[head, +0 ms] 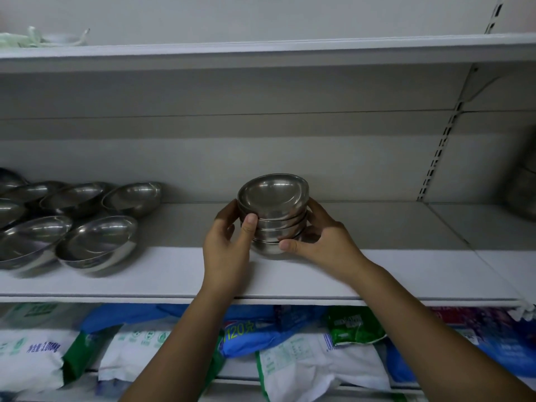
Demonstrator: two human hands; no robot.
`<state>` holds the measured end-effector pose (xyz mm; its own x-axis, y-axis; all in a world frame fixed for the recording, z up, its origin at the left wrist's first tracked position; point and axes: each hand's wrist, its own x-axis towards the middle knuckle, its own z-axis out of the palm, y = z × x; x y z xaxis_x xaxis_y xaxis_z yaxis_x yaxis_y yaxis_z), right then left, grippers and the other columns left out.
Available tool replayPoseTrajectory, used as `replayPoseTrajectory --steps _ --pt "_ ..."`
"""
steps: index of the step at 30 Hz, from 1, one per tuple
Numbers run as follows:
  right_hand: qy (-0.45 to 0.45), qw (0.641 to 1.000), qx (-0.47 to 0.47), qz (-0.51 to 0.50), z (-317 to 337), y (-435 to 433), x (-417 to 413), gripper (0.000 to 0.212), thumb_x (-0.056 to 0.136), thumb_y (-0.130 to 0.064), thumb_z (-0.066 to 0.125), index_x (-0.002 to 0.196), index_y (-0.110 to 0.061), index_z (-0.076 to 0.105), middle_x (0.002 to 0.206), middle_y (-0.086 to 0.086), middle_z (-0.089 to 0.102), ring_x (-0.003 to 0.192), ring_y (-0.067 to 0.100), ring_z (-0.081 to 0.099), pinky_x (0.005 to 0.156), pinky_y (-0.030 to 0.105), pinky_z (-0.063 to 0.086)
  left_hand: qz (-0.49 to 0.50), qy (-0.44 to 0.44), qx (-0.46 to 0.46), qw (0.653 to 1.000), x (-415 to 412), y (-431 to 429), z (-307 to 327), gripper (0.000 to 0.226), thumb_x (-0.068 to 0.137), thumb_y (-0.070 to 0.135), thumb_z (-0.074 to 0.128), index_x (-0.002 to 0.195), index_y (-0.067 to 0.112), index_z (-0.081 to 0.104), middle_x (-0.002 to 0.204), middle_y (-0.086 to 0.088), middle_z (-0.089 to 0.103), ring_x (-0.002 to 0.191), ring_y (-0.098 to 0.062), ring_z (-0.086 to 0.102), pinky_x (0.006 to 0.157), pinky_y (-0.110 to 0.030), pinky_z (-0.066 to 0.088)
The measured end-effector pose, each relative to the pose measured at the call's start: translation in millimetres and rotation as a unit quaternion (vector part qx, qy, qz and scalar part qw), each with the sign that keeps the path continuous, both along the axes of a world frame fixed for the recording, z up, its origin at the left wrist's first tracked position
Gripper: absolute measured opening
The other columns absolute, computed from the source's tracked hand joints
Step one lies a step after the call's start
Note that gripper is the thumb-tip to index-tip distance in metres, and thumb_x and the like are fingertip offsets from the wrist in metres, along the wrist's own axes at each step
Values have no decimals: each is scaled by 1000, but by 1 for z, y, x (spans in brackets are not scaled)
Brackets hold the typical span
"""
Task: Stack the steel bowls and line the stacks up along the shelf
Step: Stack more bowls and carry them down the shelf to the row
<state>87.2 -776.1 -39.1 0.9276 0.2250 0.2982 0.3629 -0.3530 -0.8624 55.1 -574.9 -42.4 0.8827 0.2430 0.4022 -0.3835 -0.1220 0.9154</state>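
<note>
One stack of steel bowls is sitting upright near the middle of the shelf. The left hand is curling round the stack's left side, thumb pressing on the upper rims. The right hand is clasping the right side, thumb lying against the lowest bowl. Loose bowls are lying tilted and unstacked at the shelf's left end, well apart from the stack. Packaged goods are lying on the level below.
</note>
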Motion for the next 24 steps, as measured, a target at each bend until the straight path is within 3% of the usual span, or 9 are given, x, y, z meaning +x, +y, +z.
replayPoseTrajectory --steps 2,5,10,13,15,17,19,21,24 --pt "3 1000 4 2 0 8 3 94 63 -50 93 142 -53 42 125 -16 69 105 7 71 96 38 58 24 -4 -5 1000 0 0 1 41 96 38 64 135 23 61 126 5 70 124 -12 61 109 -43 48" --pt "8 1000 6 11 1 23 5 91 62 -48 94 139 -50 45 120 -18 71 100 3 72 94 34 59 48 -9 -54 997 -3 1 7 33 102 21 58 134 14 61 118 3 72 109 0 66 93 -21 53" --pt "38 998 10 46 5 53 16 89 64 -45 93 139 -44 46 122 -21 67 103 -1 69 94 28 57 90 8 -26 996 -9 21 11 32 105 25 51 135 17 61 113 15 70 100 12 64 83 -7 47" --pt "53 997 11 63 4 80 26 92 65 -48 92 142 -41 44 129 -18 64 109 4 66 96 27 55 174 17 13 985 -21 44 4 43 100 41 55 136 19 60 124 7 70 117 -4 63 100 -25 51" --pt "61 996 13 70 4 102 35 97 61 -53 93 143 -42 42 132 -16 64 115 9 65 99 29 53 261 8 29 965 -33 61 0 39 97 42 61 130 21 63 125 5 68 118 -14 63 103 -38 51" --pt "63 995 15 74 3 124 44 103 54 -59 92 142 -44 42 133 -15 64 118 13 64 103 35 52 339 -23 76 938 -47 80 -2 30 95 35 66 121 20 65 117 5 67 112 -18 62 98 -37 50" --pt "64 995 19 80 3 144 50 98 58 -54 92 142 -43 42 132 -14 64 116 12 64 102 33 52 401 -29 136 906 -57 102 -5 31 93 32 70 118 15 67 113 2 65 112 -21 57 95 -33 46" --pt "60 995 26 76 0 160 54 88 64 -49 91 139 -41 45 128 -13 65 112 13 65 96 29 51 444 5 200 873 -63 125 -10 39 91 35 71 123 13 66 124 -5 62 122 -24 48 100 -40 44" --pt "42 997 34 53 -6 178 56 79 64 -52 89 132 -41 49 117 -15 68 105 13 68 88 25 52 449 105 212 862 -65 145 -14 52 90 37 72 139 23 57 155 -12 34 145 -29 21 112 -50 36"
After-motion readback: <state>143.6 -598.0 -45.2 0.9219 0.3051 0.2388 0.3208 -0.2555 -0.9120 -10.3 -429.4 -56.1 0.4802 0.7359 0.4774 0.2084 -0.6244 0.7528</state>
